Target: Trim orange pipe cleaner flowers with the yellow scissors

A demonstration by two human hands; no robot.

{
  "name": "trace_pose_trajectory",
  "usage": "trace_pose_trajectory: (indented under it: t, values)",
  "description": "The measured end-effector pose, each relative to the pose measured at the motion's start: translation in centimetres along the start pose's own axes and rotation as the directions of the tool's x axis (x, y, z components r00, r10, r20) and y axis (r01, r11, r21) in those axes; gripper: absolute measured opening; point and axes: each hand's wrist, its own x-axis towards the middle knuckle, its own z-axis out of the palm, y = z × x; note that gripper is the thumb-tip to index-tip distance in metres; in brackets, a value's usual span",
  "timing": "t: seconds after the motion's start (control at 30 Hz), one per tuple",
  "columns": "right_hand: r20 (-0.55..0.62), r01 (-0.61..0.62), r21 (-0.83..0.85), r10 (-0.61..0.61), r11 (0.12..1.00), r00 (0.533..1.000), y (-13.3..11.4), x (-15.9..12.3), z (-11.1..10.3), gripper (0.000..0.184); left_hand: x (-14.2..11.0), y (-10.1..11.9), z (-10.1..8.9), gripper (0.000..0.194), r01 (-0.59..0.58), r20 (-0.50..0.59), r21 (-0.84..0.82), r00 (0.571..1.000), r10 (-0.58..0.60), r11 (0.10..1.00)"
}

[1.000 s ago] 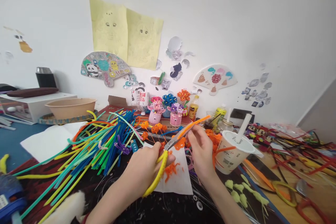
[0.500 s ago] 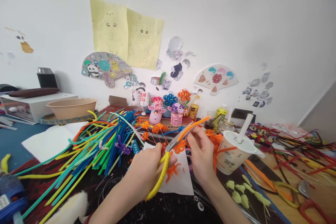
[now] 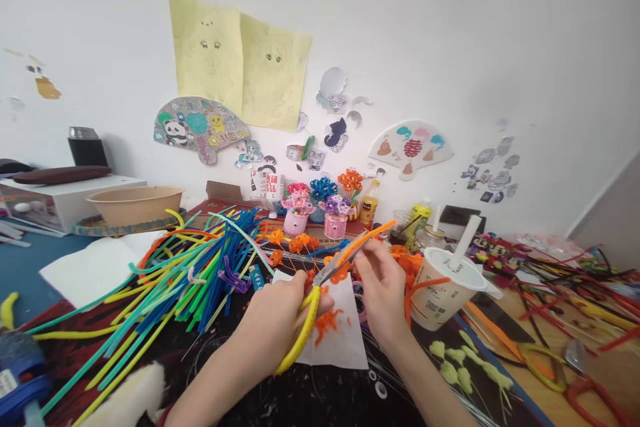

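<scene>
My left hand (image 3: 275, 317) is closed round the yellow handles of a pair of scissors (image 3: 327, 272), whose blades point up and right. Along those blades lies a fuzzy orange pipe cleaner (image 3: 375, 235), pinched in the fingers of my right hand (image 3: 383, 287). Below both hands a white paper sheet (image 3: 350, 343) carries orange fuzz clippings (image 3: 326, 327). Behind the hands are several orange pipe-cleaner flowers (image 3: 300, 242). Whether the blades touch the wire core cannot be made out.
At left lies a big bundle of coloured pipe cleaners (image 3: 210, 280). A lidded paper cup (image 3: 435, 293) with a straw stands close to my right hand. Pale green leaf pieces (image 3: 465, 377) and more scissors (image 3: 545, 367) lie at right. Small flower pots (image 3: 336, 225) stand at the back.
The scissor blades look slightly more closed along the orange pipe cleaner. The view has shifted a little; both hands keep their holds.
</scene>
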Motion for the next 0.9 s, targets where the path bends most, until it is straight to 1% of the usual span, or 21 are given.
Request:
trace_pose_trajectory:
  t: [0.1, 0.2, 0.47, 0.63, 0.73, 0.9]
  values:
    - [0.044, 0.001, -0.003, -0.001, 1.0, 0.999, -0.22, -0.11, 0.11, 0.013, -0.3, 0.13, -0.1, 0.041, -0.014, -0.021, -0.051, 1.0, 0.013, 0.999]
    - [0.075, -0.001, -0.002, 0.002, 1.0, 0.997, -0.36, -0.27, 0.24, 0.014, -0.39, 0.28, -0.22, 0.04, -0.007, -0.027, -0.055, 1.0, 0.005, 0.998]
    - [0.053, -0.002, -0.014, 0.002, 1.0, 0.999, -0.42, -0.25, 0.24, 0.015, -0.18, 0.18, -0.06, 0.044, -0.009, -0.031, -0.021, 0.999, 0.008, 1.0]
    - [0.049, -0.018, -0.01, 0.018, 1.0, 0.999, -0.47, -0.35, 0.35, 0.016, -0.47, 0.14, 0.05, 0.038, -0.009, -0.026, -0.062, 1.0, 0.007, 0.998]
    - [0.062, -0.007, -0.02, 0.008, 1.0, 0.998, -0.32, -0.41, 0.44, 0.015, -0.53, 0.12, -0.04, 0.036, 0.003, -0.034, -0.083, 0.999, -0.006, 0.997]
    - [0.071, 0.009, -0.029, -0.007, 1.0, 0.997, -0.37, -0.37, 0.42, 0.015, -0.31, 0.43, -0.45, 0.03, 0.049, -0.011, -0.03, 0.999, -0.05, 0.998]
